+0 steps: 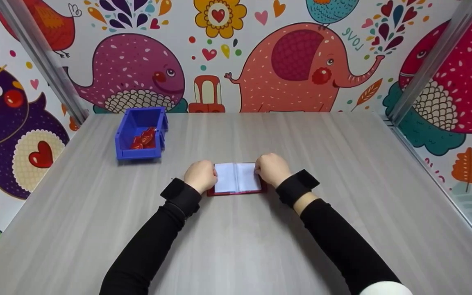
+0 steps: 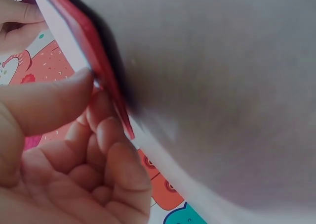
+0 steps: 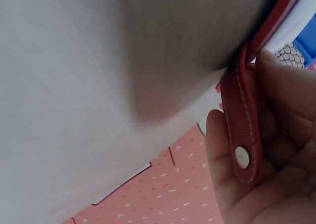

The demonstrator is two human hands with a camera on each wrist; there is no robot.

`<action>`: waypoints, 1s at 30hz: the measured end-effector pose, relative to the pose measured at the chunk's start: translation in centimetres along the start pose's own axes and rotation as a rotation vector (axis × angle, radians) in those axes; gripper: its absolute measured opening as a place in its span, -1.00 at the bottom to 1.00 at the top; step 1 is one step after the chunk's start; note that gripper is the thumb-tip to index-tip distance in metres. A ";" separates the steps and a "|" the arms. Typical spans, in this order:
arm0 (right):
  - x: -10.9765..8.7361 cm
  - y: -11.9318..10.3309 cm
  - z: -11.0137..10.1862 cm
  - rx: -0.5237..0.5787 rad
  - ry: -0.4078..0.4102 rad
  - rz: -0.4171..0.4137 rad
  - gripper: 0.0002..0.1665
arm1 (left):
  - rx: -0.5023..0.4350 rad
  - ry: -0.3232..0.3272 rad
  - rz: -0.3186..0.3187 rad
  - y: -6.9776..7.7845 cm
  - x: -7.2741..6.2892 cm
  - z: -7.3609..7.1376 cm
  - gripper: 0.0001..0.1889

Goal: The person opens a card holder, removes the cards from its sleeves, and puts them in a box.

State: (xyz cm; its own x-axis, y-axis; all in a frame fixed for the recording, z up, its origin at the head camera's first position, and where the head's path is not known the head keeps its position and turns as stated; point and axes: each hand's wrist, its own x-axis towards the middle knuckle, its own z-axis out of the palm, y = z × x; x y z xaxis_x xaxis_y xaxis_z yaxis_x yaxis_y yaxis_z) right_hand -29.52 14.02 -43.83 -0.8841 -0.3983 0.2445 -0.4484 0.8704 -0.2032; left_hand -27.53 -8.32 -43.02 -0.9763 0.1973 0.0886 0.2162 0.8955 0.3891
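Observation:
A small red card holder [image 1: 237,178] with a stitched cover lies open on the table, its pale, sleeve-like pages spread flat. At its left edge, my left hand [image 1: 201,176] pinches the cover and pages between thumb and index finger; the left wrist view shows the red edge [image 2: 101,61] there. My right hand [image 1: 273,169] pinches the opposite edge. In the right wrist view, a red strap [image 3: 240,115] with a metal snap button [image 3: 242,157] hangs from the cover across the fingers of that hand. Part of each side edge is hidden by the hands.
A blue plastic bin [image 1: 139,153] stands at the back left of the table [image 1: 236,246], with several red wrapped pieces [image 1: 144,138] inside. Walls with cartoon animals [image 1: 293,69] and metal corner posts [image 1: 41,57] border the table.

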 end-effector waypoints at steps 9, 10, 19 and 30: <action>0.0 -1.1 0.4 -0.131 0.047 -0.044 -0.89 | 0.012 0.003 -0.007 0.2 0.0 0.1 -0.87; 0.0 -1.1 0.4 -0.129 0.045 -0.044 -0.90 | 0.011 0.005 -0.005 0.2 0.0 0.1 -0.87; 0.3 -1.6 0.5 -0.021 -0.010 -0.021 -0.94 | 0.011 -0.003 0.006 -0.1 0.1 0.1 -0.89; 0.8 -2.4 0.5 0.113 -0.104 -0.057 -0.96 | -0.008 -0.003 0.000 0.0 0.0 0.0 -0.87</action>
State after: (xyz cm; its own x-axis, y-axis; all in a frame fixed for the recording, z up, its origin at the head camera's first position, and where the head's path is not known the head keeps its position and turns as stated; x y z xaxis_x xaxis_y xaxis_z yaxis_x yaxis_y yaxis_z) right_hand -29.24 11.47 -43.65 -0.8630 -0.4792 0.1603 -0.5051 0.8098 -0.2986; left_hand -27.52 -8.34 -43.02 -0.9763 0.1988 0.0856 0.2164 0.8924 0.3960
